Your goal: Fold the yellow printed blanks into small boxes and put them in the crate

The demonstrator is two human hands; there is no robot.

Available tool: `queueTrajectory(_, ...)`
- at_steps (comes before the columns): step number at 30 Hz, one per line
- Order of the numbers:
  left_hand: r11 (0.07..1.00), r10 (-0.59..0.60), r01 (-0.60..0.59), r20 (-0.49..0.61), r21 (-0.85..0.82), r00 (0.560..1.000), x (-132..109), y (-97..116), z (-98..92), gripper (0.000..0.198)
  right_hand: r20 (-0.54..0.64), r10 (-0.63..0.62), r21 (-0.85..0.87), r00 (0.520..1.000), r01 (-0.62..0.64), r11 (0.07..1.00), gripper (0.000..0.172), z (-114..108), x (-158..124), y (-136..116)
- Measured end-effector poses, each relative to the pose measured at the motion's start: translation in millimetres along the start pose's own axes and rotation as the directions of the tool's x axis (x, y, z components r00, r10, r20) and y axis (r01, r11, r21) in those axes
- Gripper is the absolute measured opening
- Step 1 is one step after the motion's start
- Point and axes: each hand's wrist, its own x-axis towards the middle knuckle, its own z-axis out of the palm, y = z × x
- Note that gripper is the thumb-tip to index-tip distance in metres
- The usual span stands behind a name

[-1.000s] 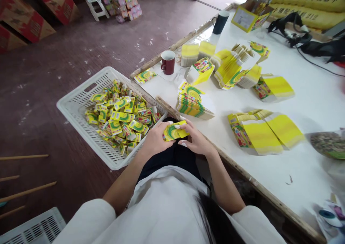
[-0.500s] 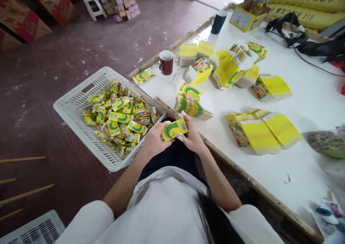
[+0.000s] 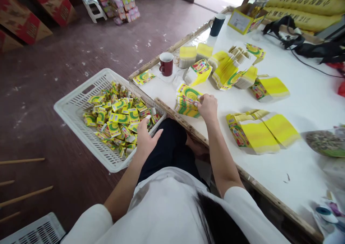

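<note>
My left hand (image 3: 147, 139) hovers over the near right edge of a white plastic basket (image 3: 78, 127), fingers spread and holding nothing. In the basket lies a heap of small yellow-and-green folded cartons (image 3: 118, 118). My right hand (image 3: 208, 108) is at the table's edge, thumb and fingertips closed on a flat carton at the right side of a fanned stack of flat cartons (image 3: 188, 99). That stack is yellow with green swirls, and my fingers partly cover its right end.
More carton stacks lie on the white table (image 3: 269, 179), such as a wide yellow pile (image 3: 265, 132). A red mug (image 3: 166, 64) and a dark mug (image 3: 217, 24) stand near its far edge. A wooden strip (image 3: 185, 123) borders the table. Wooden sticks (image 3: 27, 196) are at lower left.
The folded carton that both hands held has left them. My left hand has moved left toward the basket and opened; my right hand has moved up and right to the fanned stack.
</note>
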Motion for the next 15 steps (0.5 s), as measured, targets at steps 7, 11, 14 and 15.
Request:
queueTrajectory(7,0.679,-0.106,0.311,0.331,-0.665,0.938,0,29,35.2,0.084,-0.036,-0.098,0.324,0.995,0.104,0.940,0.026,-8,-55,-19)
queueTrajectory(11,0.343,-0.218,0.359,0.298,-0.868,0.929,9,53,42.2,0.075,0.317,-0.301,0.701,0.899,-0.008,0.713,0.028,4,-122,-38)
queueTrajectory(14,0.216,-0.303,0.313,0.241,-0.925,0.922,14,65,41.3,0.063,0.389,-0.341,0.844,0.856,-0.183,0.504,0.035,18,-156,-50)
queueTrajectory(15,0.196,-0.337,0.294,0.218,-0.936,0.916,14,66,41.2,0.061,0.388,-0.331,0.860,0.860,-0.208,0.466,0.040,21,-161,-51)
